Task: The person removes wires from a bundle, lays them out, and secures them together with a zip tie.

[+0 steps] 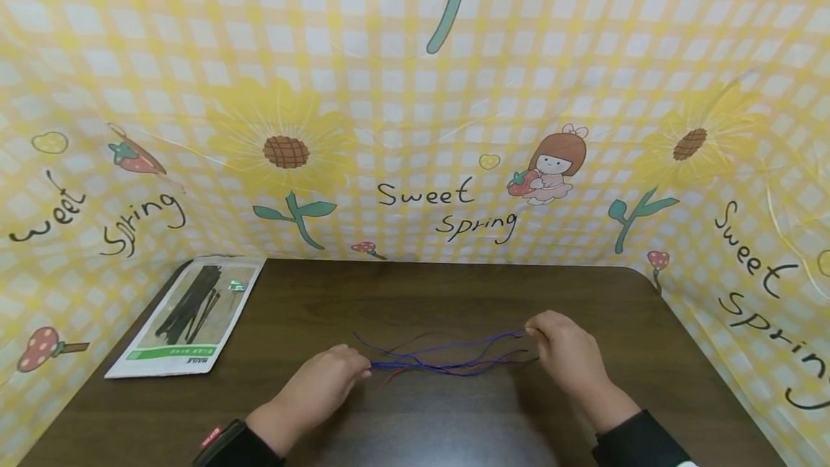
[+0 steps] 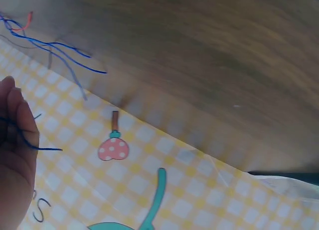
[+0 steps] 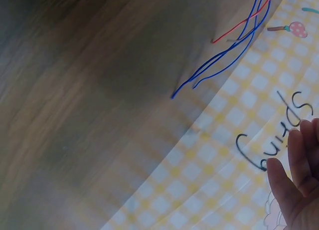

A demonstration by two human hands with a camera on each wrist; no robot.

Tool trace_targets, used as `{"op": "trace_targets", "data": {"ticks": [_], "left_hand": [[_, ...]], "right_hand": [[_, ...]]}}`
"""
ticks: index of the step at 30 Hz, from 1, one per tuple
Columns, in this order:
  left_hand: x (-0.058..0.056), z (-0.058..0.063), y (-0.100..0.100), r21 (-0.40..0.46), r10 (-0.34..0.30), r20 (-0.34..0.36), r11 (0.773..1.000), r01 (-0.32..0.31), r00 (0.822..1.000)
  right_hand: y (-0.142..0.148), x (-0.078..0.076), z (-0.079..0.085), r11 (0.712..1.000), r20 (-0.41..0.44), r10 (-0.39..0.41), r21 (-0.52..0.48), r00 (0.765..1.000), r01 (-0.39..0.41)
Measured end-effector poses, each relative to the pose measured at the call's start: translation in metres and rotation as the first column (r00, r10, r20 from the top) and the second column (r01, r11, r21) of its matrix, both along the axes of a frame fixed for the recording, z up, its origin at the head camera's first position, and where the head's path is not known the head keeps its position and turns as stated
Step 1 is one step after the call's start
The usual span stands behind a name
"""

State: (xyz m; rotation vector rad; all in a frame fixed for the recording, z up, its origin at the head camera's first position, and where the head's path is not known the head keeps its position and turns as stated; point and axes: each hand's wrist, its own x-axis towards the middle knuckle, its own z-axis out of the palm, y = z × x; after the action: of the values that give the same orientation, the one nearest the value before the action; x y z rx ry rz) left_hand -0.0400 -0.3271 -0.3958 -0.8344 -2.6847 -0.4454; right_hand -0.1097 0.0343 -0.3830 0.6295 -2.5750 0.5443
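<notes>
Thin blue wires (image 1: 447,367), with red and dark ones among them, lie in a loose bundle across the brown table. At the bundle's left end my left hand (image 1: 327,377) holds a dark blue wire (image 2: 45,149). In the left wrist view this wire crosses the fingers of the hand (image 2: 17,150), and its end sticks out. My right hand (image 1: 570,352) is over the right ends of the bundle. The right wrist view shows this hand (image 3: 301,185) with thumb and fingers apart and no wire between them. The blue wire ends (image 3: 194,73) lie away from it there.
A white packet (image 1: 223,316) with a picture of black strips and a green band lies at the table's left edge. Yellow checked cloth (image 1: 415,114) with flowers and lettering rises behind the brown table (image 1: 389,294) and along both sides.
</notes>
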Motion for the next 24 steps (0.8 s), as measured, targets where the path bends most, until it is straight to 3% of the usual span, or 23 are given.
{"op": "trace_targets", "data": {"ticks": [7, 11, 18, 24], "left_hand": [[-0.002, -0.002, -0.009, -0.003, 0.065, -0.025, 0.998, -0.065, 0.998], [-0.002, -0.001, -0.014, 0.006, 0.106, 0.005, 0.994, -0.106, 0.994], [-0.006, -0.001, -0.017, 0.033, 0.124, 0.051, 0.992, -0.125, 0.991], [-0.008, 0.0, -0.019, 0.027, 0.177, 0.121, 0.983, -0.182, 0.977]], "right_hand": [[0.008, -0.002, -0.001, 1.0, -0.008, -0.013, -0.005, 1.0, 0.013], [0.012, -0.002, -0.002, 1.0, 0.011, -0.016, 0.006, 1.0, 0.016], [0.016, -0.005, -0.006, 1.0, 0.035, -0.017, 0.014, 0.999, 0.017], [0.017, -0.008, -0.008, 0.999, 0.054, -0.035, 0.021, 0.998, 0.034]]}}
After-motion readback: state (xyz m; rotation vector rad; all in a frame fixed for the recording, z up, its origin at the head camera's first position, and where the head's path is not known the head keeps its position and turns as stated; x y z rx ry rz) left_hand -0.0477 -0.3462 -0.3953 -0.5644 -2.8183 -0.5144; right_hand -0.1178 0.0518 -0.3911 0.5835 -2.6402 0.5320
